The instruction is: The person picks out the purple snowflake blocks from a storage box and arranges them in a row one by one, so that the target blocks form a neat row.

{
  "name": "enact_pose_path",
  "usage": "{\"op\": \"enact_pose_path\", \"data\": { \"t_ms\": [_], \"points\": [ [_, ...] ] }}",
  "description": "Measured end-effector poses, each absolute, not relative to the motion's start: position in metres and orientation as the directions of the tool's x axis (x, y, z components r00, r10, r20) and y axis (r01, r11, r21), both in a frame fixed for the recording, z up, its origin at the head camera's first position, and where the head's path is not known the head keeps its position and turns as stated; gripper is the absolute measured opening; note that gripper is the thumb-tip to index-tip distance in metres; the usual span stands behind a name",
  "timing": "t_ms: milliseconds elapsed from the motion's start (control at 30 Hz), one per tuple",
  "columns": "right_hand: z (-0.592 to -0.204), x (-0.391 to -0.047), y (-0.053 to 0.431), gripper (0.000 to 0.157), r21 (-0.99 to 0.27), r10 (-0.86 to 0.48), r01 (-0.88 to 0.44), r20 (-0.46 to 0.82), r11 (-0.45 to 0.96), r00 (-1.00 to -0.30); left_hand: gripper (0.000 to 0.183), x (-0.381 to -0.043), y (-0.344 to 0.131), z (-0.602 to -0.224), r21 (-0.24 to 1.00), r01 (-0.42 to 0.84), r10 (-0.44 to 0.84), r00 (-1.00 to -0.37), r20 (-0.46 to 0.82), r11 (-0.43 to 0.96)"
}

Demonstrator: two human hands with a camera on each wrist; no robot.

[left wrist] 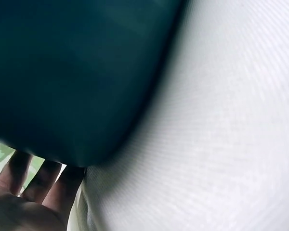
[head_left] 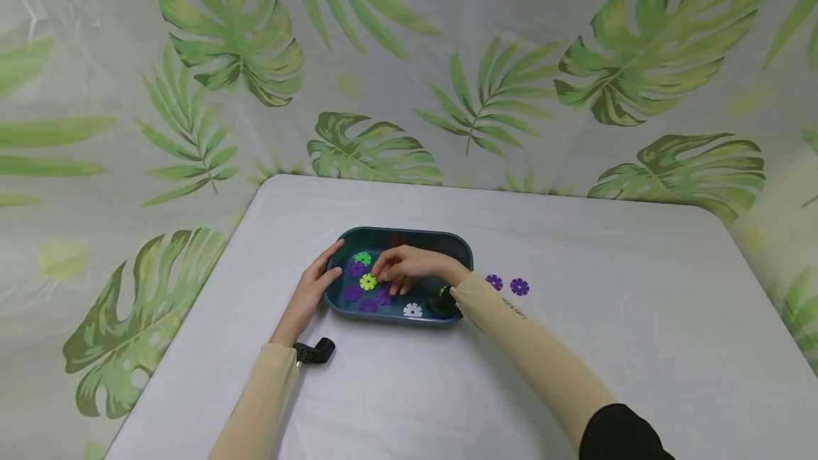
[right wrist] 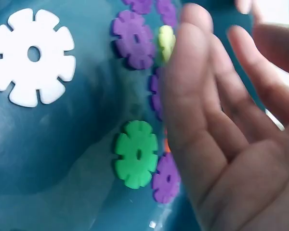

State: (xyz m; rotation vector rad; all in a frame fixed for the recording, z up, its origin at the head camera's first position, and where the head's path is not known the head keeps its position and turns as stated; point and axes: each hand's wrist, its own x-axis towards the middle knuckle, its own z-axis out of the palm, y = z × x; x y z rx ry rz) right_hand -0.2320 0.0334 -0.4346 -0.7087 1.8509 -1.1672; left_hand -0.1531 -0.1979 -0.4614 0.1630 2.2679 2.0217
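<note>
My left hand [head_left: 309, 298] holds the left end of a dark teal tray [head_left: 396, 319], its thumb over the rim. In the left wrist view its fingers [left wrist: 62, 190] meet the tray's edge, their tips hidden. My right hand [head_left: 412, 265] is inside the tray above notched plastic discs. Its fingers are loosely bent and apart from the thumb in the right wrist view, with no disc visible between them. A yellow disc [head_left: 367, 282] lies by its fingertips. Around it are several purple discs [right wrist: 134, 39], a green disc [right wrist: 136, 154] and a white disc [right wrist: 33, 57]. An orange piece is mostly covered by the hand.
Two purple discs, one nearer [head_left: 494, 282] and one farther right [head_left: 520, 287], lie on the white table [head_left: 626, 318] beside the tray. A leaf-patterned curtain [head_left: 383, 77] hangs behind the table. Black wrist cameras sit at both wrists, the left one [head_left: 316, 351] low over the table.
</note>
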Motion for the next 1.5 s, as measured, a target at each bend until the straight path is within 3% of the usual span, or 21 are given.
{"op": "enact_pose_path", "data": {
  "t_ms": [167, 333, 1267, 1500],
  "points": [
    [-0.443, -0.232, 0.027, 0.025, -0.878, -0.786, 0.007, -0.432, 0.479, -0.441, 0.050, -0.153, -0.197, -0.461, 0.993, 0.018, 0.143, -0.990, 0.000, 0.120],
    [-0.446, -0.231, 0.025, 0.026, -0.870, -0.784, 0.012, -0.449, 0.492, -0.428, 0.050, -0.153, -0.197, -0.461, 0.992, 0.020, 0.138, -0.990, 0.003, 0.123],
    [-0.449, -0.226, 0.021, 0.033, -0.849, -0.778, -0.064, -0.446, 0.524, -0.443, 0.049, -0.154, -0.198, -0.464, 0.996, 0.018, 0.141, -0.990, 0.005, 0.092],
    [-0.451, -0.225, 0.021, 0.028, -0.849, -0.767, -0.049, -0.449, 0.526, -0.458, 0.049, -0.153, -0.199, -0.465, 0.996, 0.014, 0.135, -0.991, 0.002, 0.093]
  ]
}}
